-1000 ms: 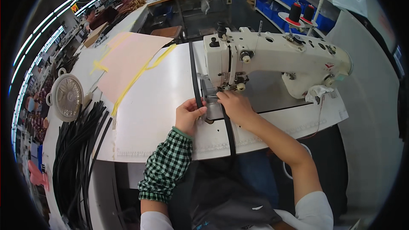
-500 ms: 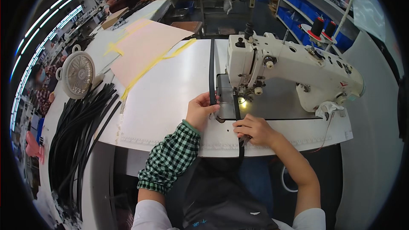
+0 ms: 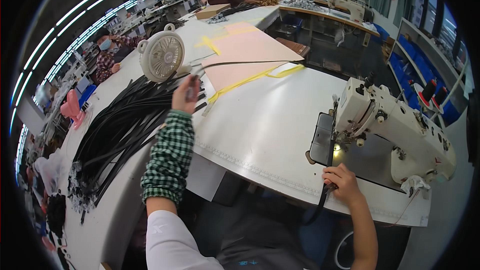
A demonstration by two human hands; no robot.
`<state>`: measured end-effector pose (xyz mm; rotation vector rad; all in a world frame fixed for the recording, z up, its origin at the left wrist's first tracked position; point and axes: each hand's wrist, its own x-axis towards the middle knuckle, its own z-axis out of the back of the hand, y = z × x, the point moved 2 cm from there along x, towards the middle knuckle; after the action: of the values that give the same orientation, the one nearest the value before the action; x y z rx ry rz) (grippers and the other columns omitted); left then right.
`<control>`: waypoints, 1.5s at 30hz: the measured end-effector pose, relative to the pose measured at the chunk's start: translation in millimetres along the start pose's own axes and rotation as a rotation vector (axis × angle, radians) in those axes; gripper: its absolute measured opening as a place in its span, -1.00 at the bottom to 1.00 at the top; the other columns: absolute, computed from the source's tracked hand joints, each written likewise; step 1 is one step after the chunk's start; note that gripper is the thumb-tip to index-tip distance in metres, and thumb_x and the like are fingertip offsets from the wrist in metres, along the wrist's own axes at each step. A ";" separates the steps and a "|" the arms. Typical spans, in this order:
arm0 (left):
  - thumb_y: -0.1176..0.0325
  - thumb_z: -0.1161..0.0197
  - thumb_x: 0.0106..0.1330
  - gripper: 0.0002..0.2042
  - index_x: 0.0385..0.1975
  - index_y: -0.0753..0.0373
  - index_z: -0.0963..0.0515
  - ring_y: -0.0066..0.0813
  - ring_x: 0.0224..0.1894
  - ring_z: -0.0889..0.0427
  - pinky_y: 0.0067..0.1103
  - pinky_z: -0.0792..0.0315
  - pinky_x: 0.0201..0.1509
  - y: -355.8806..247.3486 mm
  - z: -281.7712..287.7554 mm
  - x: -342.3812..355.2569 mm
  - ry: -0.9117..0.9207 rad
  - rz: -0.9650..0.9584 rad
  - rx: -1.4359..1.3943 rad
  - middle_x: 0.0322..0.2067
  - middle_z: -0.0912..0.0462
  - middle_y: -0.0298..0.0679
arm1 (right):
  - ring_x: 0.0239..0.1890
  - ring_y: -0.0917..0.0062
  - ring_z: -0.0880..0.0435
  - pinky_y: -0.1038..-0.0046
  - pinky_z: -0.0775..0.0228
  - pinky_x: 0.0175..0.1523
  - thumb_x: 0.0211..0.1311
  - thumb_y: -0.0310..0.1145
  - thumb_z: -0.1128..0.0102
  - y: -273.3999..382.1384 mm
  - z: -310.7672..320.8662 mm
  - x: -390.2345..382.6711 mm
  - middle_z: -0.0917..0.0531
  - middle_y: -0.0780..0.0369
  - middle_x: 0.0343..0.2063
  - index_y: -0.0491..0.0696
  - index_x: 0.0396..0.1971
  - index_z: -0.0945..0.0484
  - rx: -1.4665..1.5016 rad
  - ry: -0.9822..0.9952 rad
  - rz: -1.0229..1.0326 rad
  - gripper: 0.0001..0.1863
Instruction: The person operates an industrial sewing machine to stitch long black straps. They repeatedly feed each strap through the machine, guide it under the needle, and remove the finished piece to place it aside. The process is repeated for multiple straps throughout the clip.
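Observation:
My left hand (image 3: 186,95), smeared by motion, is closed at the end of a long black strap (image 3: 250,62) that trails rightward over the pink sheet. Beside that hand, a thick bundle of black straps (image 3: 125,125) hangs over the table's left side. My right hand (image 3: 341,182) is closed around another black strap (image 3: 330,152) just in front of the sewing machine (image 3: 395,125). This strap runs up toward the needle area, and its tail droops past the table edge. Something small and dark shows under the right fingers; its kind is unclear.
A white round fan (image 3: 164,56) stands behind the bundle. Yellow tape (image 3: 250,81) edges the pink sheet (image 3: 250,50) on the white table (image 3: 250,125). Red-based thread spools (image 3: 428,91) stand beyond the machine. A masked person (image 3: 107,52) sits at the far left.
My left hand has swung from beside the needle to the bundle at left, taking the strap with it. My right hand stays on its strap by the machine. The view has turned left.

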<state>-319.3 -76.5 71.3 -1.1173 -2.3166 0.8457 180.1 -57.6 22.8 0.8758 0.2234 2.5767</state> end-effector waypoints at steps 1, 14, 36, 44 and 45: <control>0.42 -0.04 0.19 -0.83 -0.30 0.37 -0.46 -0.42 -0.27 -0.54 -0.65 -0.49 -0.22 -43.1 8.9 -9.4 -0.065 -0.121 -0.015 -0.31 -0.54 -0.16 | -0.50 0.51 -0.45 0.50 -0.37 -0.45 -0.18 -0.45 -0.23 -0.7 -0.5 -0.4 -0.56 0.37 -0.39 -0.04 -0.57 -0.53 -0.002 -0.003 0.002 -0.91; 0.20 0.17 0.27 -0.47 0.19 0.25 0.11 -0.12 -0.03 -0.39 -0.38 -0.36 -0.04 -215.3 151.5 -122.5 -0.586 -0.928 -0.341 0.06 -0.23 0.02 | -0.49 0.48 -0.46 0.49 -0.37 -0.45 -0.19 -0.47 -0.23 2.5 0.8 -2.1 -0.56 0.32 -0.39 -0.02 -0.52 -0.52 0.040 -0.041 0.016 -0.87; 0.39 -0.22 -0.02 -0.77 -0.33 0.29 -0.53 -0.28 -0.25 -0.46 -0.49 -0.39 -0.17 249.3 -172.8 -156.9 1.260 -0.626 1.324 -0.33 -0.51 -0.22 | -0.39 0.57 -0.42 0.54 -0.35 -0.43 -0.20 -0.42 -0.23 -7.9 -9.5 -13.6 -0.51 0.44 -0.39 0.03 -0.55 -0.49 0.036 -0.017 0.094 -0.87; 0.32 -0.27 -0.06 -0.64 -0.22 0.28 -0.49 -0.25 -0.16 -0.41 -0.45 -0.33 -0.08 248.7 -171.3 -155.9 1.304 -0.587 1.319 -0.22 -0.45 -0.20 | -0.38 0.58 -0.42 0.53 -0.35 -0.43 -0.20 -0.42 -0.23 -8.3 -7.8 -13.3 -0.51 0.44 -0.39 0.03 -0.57 -0.49 0.043 -0.010 0.091 -0.88; 0.31 -0.27 -0.06 -0.63 -0.21 0.28 -0.49 -0.24 -0.15 -0.40 -0.45 -0.32 -0.07 248.8 -171.3 -156.7 1.305 -0.583 1.329 -0.21 -0.45 -0.20 | -0.38 0.58 -0.42 0.53 -0.35 -0.43 -0.20 -0.42 -0.23 -8.4 -7.1 -13.3 -0.51 0.44 -0.39 0.02 -0.57 -0.48 0.043 -0.010 0.094 -0.88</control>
<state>10.6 -23.4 7.0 -0.1389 -0.5753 0.7604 188.1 -55.8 7.6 0.9352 0.2410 2.6630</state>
